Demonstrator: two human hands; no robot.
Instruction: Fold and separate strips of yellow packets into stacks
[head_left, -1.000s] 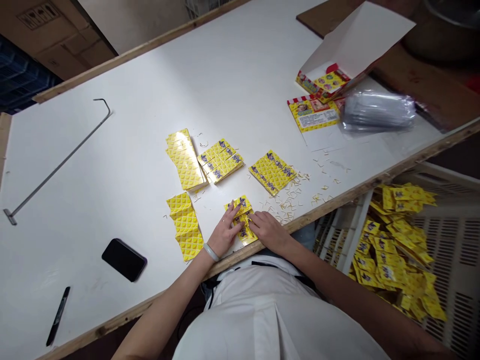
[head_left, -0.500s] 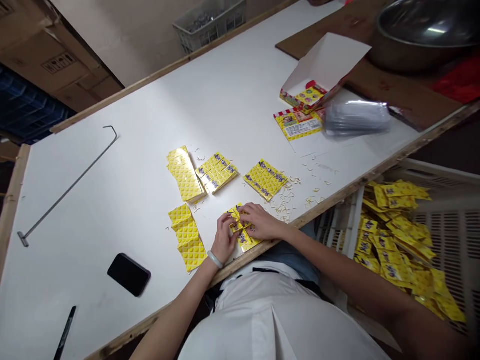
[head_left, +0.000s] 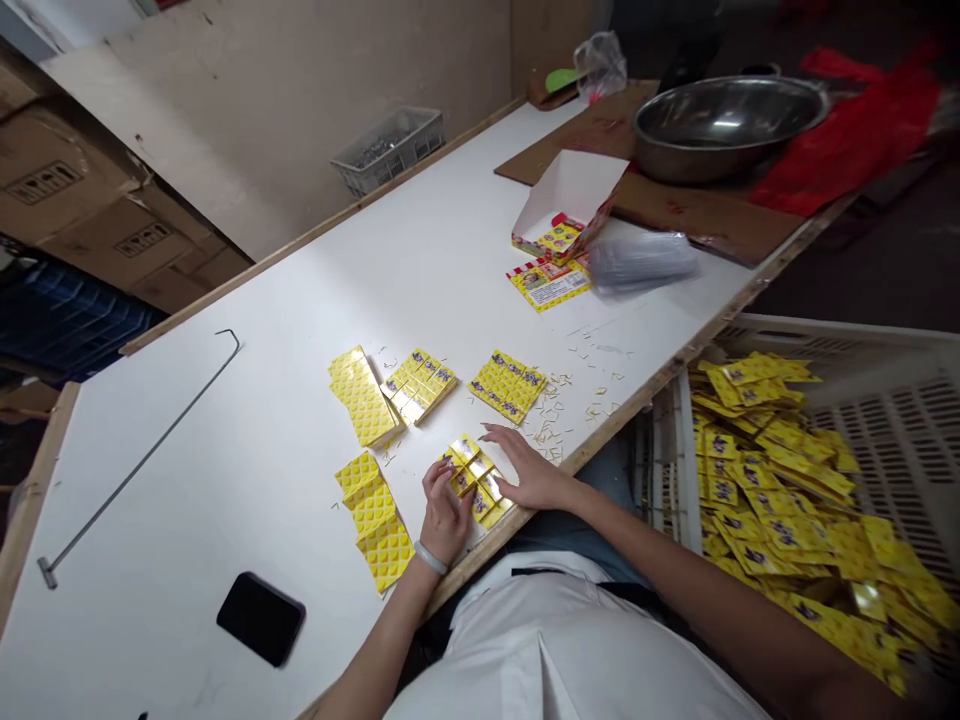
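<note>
While both hands (head_left: pixel 480 490) press yellow packets (head_left: pixel 474 478), stacks (head_left: pixel 507 384) beyond, phone (head_left: pixel 260 618) left.

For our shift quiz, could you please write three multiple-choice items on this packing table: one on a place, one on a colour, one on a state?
1. Where does the black phone lie?
A. On the table, left of the left hand
B. Inside the metal bowl
C. In the white crate

2. What colour are the packets under the hands?
A. Blue
B. Yellow
C. Green

3. How is the printed carton beside the bowl?
A. Taped shut
C. Crushed flat
B. Open, flap raised

Answers: 1 A, it rests near the table's front edge; 2 B, yellow wrappers show between the left hand and right hand; 3 B, its white flap stands up.
</note>
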